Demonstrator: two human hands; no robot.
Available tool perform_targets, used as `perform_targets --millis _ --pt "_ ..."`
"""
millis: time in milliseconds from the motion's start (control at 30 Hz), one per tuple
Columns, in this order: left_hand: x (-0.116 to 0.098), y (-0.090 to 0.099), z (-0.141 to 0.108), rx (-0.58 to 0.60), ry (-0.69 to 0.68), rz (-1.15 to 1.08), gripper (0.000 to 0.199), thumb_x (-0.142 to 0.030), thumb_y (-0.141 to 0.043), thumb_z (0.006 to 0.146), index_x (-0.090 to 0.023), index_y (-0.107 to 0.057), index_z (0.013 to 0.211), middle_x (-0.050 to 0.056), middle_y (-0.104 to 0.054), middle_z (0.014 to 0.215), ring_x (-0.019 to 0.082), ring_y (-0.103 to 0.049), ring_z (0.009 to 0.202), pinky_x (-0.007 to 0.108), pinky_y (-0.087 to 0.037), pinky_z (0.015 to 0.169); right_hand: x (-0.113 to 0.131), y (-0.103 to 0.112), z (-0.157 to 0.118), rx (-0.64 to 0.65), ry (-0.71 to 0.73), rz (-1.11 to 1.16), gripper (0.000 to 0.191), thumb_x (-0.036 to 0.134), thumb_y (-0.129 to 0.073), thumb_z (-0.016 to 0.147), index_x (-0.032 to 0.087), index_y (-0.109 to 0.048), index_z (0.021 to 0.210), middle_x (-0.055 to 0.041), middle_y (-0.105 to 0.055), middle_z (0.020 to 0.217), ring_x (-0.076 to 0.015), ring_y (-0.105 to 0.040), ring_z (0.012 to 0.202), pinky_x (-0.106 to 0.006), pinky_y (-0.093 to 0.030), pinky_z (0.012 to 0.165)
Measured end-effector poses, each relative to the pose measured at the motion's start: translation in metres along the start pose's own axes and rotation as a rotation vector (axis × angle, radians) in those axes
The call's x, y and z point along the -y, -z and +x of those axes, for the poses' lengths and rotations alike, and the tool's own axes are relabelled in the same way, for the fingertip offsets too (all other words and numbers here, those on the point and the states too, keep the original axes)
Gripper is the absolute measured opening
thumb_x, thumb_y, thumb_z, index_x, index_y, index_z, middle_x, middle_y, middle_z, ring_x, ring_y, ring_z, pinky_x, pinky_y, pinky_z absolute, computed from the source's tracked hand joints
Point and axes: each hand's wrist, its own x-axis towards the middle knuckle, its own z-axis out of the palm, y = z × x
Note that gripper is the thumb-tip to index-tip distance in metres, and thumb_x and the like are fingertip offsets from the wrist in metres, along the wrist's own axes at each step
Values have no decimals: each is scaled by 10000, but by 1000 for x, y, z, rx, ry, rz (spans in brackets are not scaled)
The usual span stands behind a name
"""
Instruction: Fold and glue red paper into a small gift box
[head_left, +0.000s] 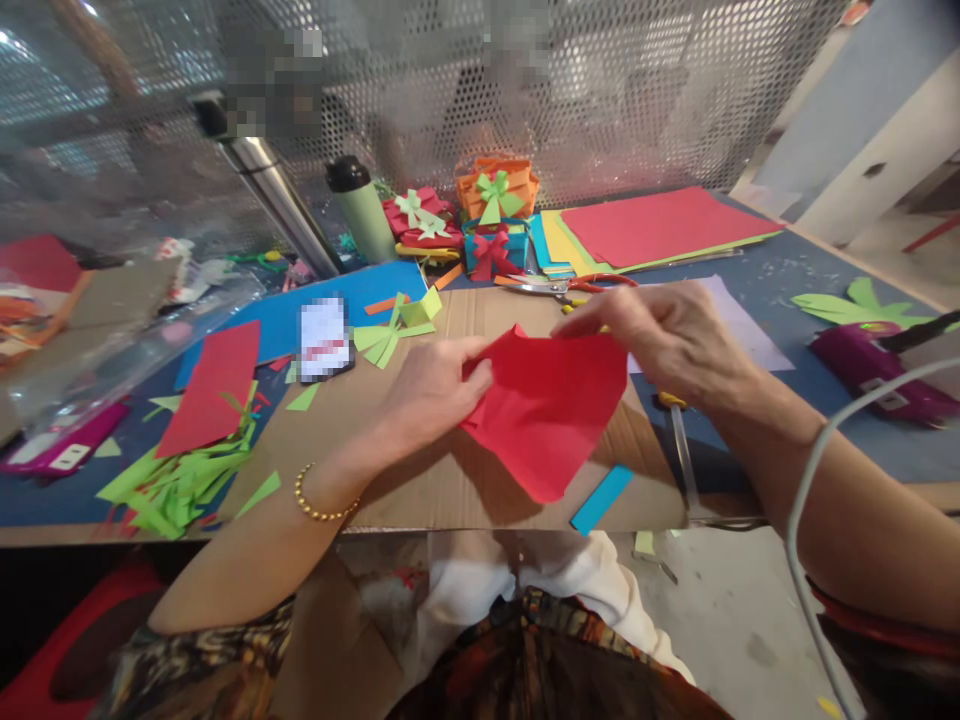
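Note:
A folded piece of red paper [551, 410] is held up over the brown cardboard [420, 480]. My left hand [442, 385] pinches its left edge between thumb and fingers. At its upper right edge, my right hand [660, 335] is closed on the paper, with the fingers bent over the top. A small blue strip [601, 499] lies on the cardboard just below the red paper. Scissors with orange handles [600, 283] rest behind it. Near my left wrist is a heap of green strips [180, 480].
Behind stand a green bottle [364, 215], a steel flask [277, 195] and small paper boxes with bows [495, 245]. Red sheets [667, 228] lie back right. A phone [324, 340] sits left, a purple glue gun [877, 370] right. A grey cable [799, 520] hangs across my right forearm.

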Motion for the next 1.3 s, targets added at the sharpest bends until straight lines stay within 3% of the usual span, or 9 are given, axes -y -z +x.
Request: perform_targets --millis 100,167,267,467,567,733,900,1067,1300 --pt "8 -1 -1 -341 -293 165 344 -144 -516 957 -175 -806 1140 41 -751 819 162 -639 714 302 -459 672 3 2 1 -183 -43 168 647 642 -418 1060 214 -797 757 -86 -754 741 -201 -728 779 -360 -584 773" --pt "13 0 0 -567 -472 279 378 -115 -517 989 -203 -775 1251 58 -779 921 180 -682 816 328 -498 773 2 1 2 -276 -22 136 575 639 -507 1030 212 -791 770 -71 -746 744 -189 -703 749 -359 -578 762" --pt "18 2 1 -719 -636 348 403 -103 -562 1011 -230 -713 1362 59 -785 988 183 -700 885 341 -508 837 0 -2 2 -260 10 14 476 656 -640 950 215 -810 888 -49 -766 823 -188 -689 780 -355 -555 758" --pt "13 -1 -3 -695 -661 357 406 -147 -625 1020 -251 -660 1411 59 -786 1049 184 -708 933 343 -527 850 4 -8 0 -52 13 138 471 604 -556 1015 231 -822 1124 -75 -815 1099 -237 -745 1028 -389 -580 933" --pt "9 -5 -5 -681 -651 336 390 -114 -603 1013 -240 -677 1376 69 -783 1071 192 -711 937 346 -536 842 5 -10 -1 37 17 195 436 559 -550 1032 255 -812 1202 -60 -807 1194 -236 -736 1107 -369 -585 949" --pt "0 -5 -7 -664 -696 345 338 -147 -626 1006 -188 -677 1338 87 -781 1024 206 -709 908 351 -520 796 3 -14 -3 121 7 206 439 549 -559 1030 244 -807 1226 -49 -823 1118 -228 -748 1012 -340 -591 854" --pt "-6 -3 -11 -640 -725 418 284 -168 -554 1027 -91 -684 1268 83 -760 867 208 -672 754 373 -461 714 5 -19 -6 179 54 186 449 528 -535 1044 218 -816 1207 -49 -827 1026 -208 -742 912 -308 -580 774" --pt "-12 1 -18 -636 -705 455 213 -189 -510 1036 -138 -689 1140 65 -763 820 194 -647 692 397 -419 718 11 -21 -7 242 89 222 386 430 -556 1042 206 -802 1237 -54 -827 1092 -199 -749 961 -297 -589 807" --pt "-17 3 -21 -658 -697 513 146 -210 -536 1022 -173 -668 1073 34 -754 785 180 -628 631 398 -336 690 12 -21 -8 269 91 227 380 419 -628 995 177 -802 1230 -65 -827 1099 -182 -739 935 -269 -583 788"
